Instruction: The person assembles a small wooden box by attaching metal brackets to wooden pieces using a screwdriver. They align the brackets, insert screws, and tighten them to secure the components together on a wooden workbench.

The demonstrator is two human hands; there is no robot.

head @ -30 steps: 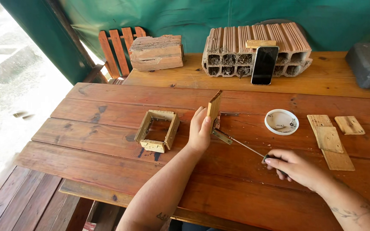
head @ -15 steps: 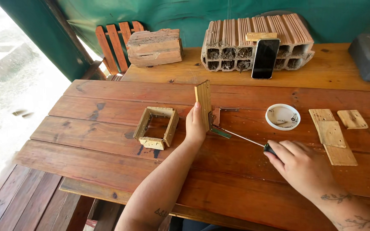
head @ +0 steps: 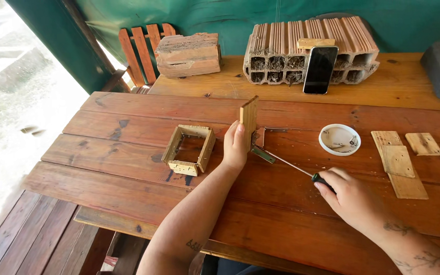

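Stretching across most of the view, the reddish plank table carries everything in play, with a paler bench behind it holding a hollow clay block, a dark phone leaning against that block, and a rough wooden chunk. On the table's right side lie flat plywood offcuts; near the middle sits an open square wooden frame, and a small white dish of what look like screws stands between the offcuts and the hands.

At the centre, the left hand steadies a small wooden panel upright on its edge, fingers wrapped around its lower part, with a metal hinge at its foot and lying flat on the table. The right hand is clenched around the dark handle of a screwdriver, whose thin shaft slants down to the hinge.

As I judge it, the main risk is the tip skating off the screw head: the shaft runs at a low slant, so pressure could push it sideways into the left hand's fingers, which sit just beside the hinge. The panel, balanced on a narrow edge and held by one hand only, could also tip or twist under the turning force, driving the screw crooked or splitting the thin wood. The dish stands near the driver's path and could be knocked.
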